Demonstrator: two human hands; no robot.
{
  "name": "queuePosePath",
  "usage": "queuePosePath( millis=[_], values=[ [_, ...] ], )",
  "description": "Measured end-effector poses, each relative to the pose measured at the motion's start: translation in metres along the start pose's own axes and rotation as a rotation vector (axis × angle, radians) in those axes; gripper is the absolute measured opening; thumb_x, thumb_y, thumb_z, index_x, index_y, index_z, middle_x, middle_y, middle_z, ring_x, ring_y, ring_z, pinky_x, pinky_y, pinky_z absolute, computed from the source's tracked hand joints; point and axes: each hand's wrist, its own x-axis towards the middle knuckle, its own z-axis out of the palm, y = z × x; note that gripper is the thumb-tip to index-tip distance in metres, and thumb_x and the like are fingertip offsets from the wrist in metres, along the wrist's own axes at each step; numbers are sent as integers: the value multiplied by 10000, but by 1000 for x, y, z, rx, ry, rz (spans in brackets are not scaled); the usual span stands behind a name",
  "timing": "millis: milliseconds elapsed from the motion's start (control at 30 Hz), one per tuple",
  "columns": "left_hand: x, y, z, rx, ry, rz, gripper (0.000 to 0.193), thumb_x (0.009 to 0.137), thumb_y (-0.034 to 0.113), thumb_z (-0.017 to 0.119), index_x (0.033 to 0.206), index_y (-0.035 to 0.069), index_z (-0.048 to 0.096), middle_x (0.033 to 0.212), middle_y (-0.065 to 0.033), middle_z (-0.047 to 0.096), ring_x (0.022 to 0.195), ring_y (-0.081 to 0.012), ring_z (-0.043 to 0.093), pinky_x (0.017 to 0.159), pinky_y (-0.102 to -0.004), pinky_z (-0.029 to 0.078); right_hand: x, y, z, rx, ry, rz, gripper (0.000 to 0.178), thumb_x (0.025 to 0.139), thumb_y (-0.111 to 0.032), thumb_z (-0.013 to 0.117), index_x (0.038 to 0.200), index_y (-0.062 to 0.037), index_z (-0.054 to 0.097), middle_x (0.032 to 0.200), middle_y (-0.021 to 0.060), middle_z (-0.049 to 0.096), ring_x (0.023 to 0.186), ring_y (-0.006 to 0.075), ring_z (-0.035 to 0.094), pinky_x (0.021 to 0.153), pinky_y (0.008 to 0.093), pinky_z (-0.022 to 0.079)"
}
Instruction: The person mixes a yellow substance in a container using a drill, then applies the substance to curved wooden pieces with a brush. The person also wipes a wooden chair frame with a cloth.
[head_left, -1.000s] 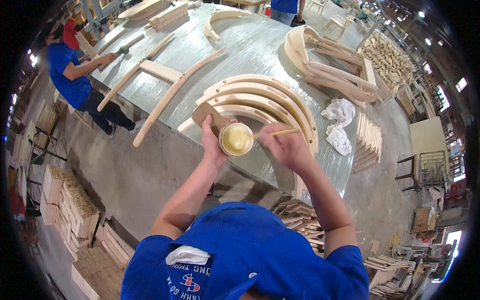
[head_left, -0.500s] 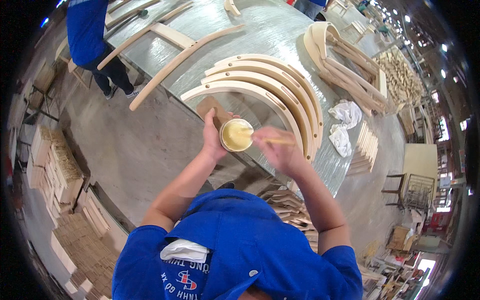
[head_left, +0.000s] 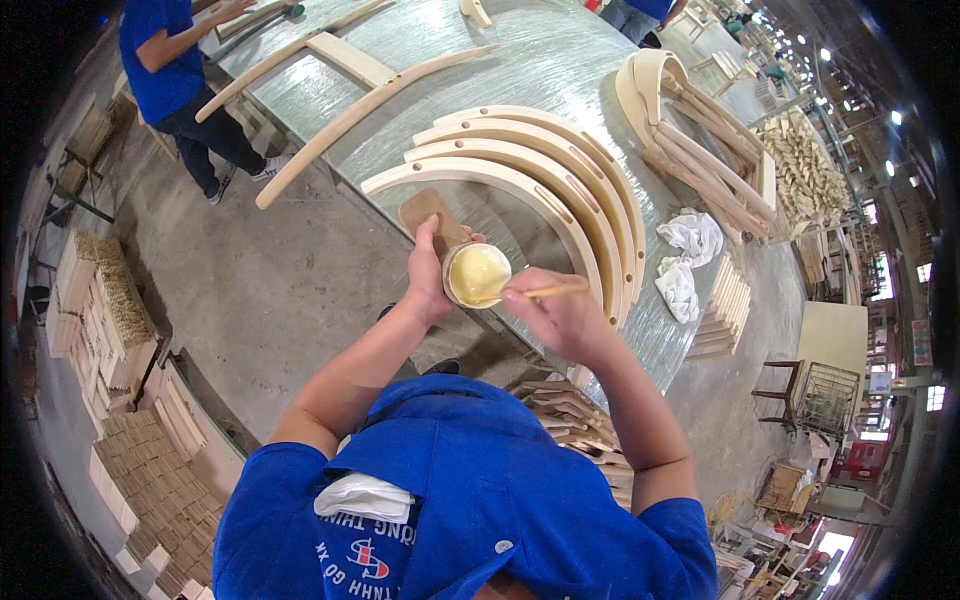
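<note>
My left hand (head_left: 430, 275) is closed round a small round cup (head_left: 479, 276) of pale yellow, glue-like liquid. A flat brown piece with a rounded end (head_left: 424, 208) sticks out past that hand; whether the hand grips it too, I cannot tell. In my closed right hand (head_left: 556, 318) is a thin yellowish stick (head_left: 555, 291), its tip dipped at the cup's right side. Just beyond the cup, several curved pale wooden pieces (head_left: 480, 172) with holes and slots stand side by side on the plastic-covered table (head_left: 420, 100).
A joined wooden frame (head_left: 350, 62) overhangs the table's left edge. White cloths (head_left: 690, 236) and bundled curved wooden parts (head_left: 700, 150) lie to the right. A person in blue (head_left: 165, 70) stands at the far left. Stacked wood (head_left: 105, 310) is at left.
The stick's tip has moved from the cup's upper right to its lower right. My right hand has lowered slightly. The person at far left now has a forearm stretched over the table.
</note>
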Motion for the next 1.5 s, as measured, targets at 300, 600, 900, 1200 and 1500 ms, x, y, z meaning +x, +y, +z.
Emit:
queuePosePath(
  millis=[300, 600, 900, 1200, 1500],
  values=[
    [14, -3, 8, 28, 20, 13, 502, 866, 469, 404, 964, -10, 515, 895, -189, 598, 820, -286, 607, 765, -406, 517, -5, 30, -9, 78, 139, 93, 54, 834, -30, 578, 872, 3, 597, 789, 96, 628, 697, 169, 603, 631, 276, 494],
    [18, -3, 22, 61, -9, -40, 493, 866, 468, 415, 950, -7, 513, 852, -183, 600, 803, -279, 612, 752, -400, 523, 12, 18, -21, -1, 91, 14, 66, 833, -73, 591, 859, -14, 605, 782, 119, 624, 706, 250, 618, 645, 331, 495],
    [28, 4, 27, 112, 97, -8, 530, 871, 510, 400, 950, -2, 512, 850, -160, 597, 771, -268, 609, 752, -408, 515, 7, 18, -30, 29, 24, 263, 101, 850, -128, 574, 843, -28, 582, 772, 146, 608, 706, 319, 605, 647, 359, 482],
    [18, -11, 25, 153, 103, -141, 532, 890, 505, 390, 987, -5, 505, 876, -153, 596, 788, -261, 614, 730, -411, 517, 33, 32, -31, -76, 80, 119, 114, 858, -72, 563, 817, 33, 582, 685, 89, 584, 632, 166, 573, 597, 265, 455],
    [15, -8, 16, 91, 117, -82, 561, 879, 521, 406, 996, -18, 513, 883, -169, 596, 816, -284, 616, 759, -418, 520, 26, 26, -11, -1, 80, 100, 69, 848, -9, 529, 803, 10, 578, 756, 79, 601, 695, 153, 585, 627, 264, 468]
  ],
)
